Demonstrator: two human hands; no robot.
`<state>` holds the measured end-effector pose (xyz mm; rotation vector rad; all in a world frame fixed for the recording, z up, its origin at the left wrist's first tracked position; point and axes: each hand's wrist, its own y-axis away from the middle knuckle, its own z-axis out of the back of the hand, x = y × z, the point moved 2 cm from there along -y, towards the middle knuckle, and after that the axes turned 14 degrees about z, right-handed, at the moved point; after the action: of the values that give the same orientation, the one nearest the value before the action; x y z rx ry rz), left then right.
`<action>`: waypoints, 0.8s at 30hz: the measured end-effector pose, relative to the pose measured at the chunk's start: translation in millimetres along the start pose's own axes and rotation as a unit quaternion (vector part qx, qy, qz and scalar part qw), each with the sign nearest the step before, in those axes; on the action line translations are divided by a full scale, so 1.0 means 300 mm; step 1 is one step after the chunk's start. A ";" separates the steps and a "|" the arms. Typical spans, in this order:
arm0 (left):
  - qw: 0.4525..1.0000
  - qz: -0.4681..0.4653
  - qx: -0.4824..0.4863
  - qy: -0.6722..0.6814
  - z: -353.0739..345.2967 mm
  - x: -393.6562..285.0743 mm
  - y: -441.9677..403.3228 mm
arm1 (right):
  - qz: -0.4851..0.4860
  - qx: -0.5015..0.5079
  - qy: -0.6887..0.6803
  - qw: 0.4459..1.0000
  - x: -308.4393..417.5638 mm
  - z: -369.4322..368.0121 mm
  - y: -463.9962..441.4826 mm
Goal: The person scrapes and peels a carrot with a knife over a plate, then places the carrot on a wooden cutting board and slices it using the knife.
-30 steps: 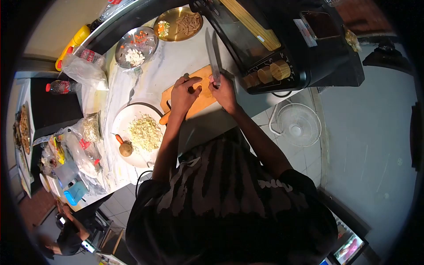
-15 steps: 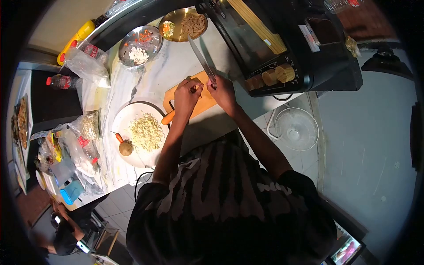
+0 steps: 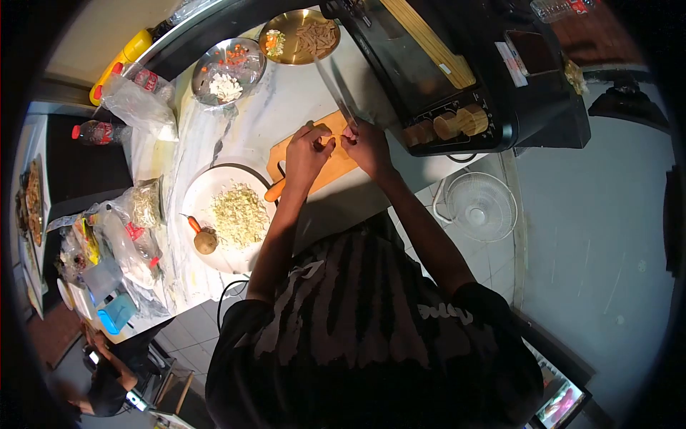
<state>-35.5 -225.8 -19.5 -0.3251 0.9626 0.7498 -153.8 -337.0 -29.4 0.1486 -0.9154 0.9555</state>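
Note:
My right hand [image 3: 369, 150] is closed around the handle of a kitchen knife [image 3: 337, 89], whose blade points up and away, blurred. Facing it over a wooden cutting board [image 3: 332, 171], my left hand [image 3: 307, 154] has its fingers curled in a pinch; whatever lies in them is too small to make out. By my left wrist, a rounded orange piece [image 3: 274, 191], perhaps a carrot, lies at the board's edge. Left of the board, a large white plate [image 3: 196, 187] holds finely chopped pale vegetable [image 3: 239, 214], a red-orange chili [image 3: 194, 224] and a round brown item [image 3: 205, 242].
Behind the board stand a metal bowl [image 3: 202, 91] and a gold plate [image 3: 289, 56] with cut ingredients. A black oven [image 3: 400, 79] bounds the right. Bags and bottles [image 3: 100, 132] crowd the left; a white mesh basket [image 3: 480, 207] is below the counter. Another person [image 3: 107, 379] is lower left.
The knife has swung slightly, its tip moving right. My right hand has shifted a little to the right, and the gap between my hands is slightly changed. The view has shifted slightly.

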 end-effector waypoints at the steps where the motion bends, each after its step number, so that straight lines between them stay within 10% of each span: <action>1: 1.000 -0.001 0.002 0.000 -0.001 0.001 -0.002 | -0.001 -0.001 0.001 1.000 0.006 0.000 -0.004; 24: 1.000 0.004 0.000 0.019 -0.003 0.021 -0.015 | -0.005 0.045 0.049 0.998 0.028 -0.022 -0.012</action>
<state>-30.8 -226.8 -25.5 -0.3375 1.0010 0.7534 -145.0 -330.6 -26.4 0.1801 -0.7808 0.9871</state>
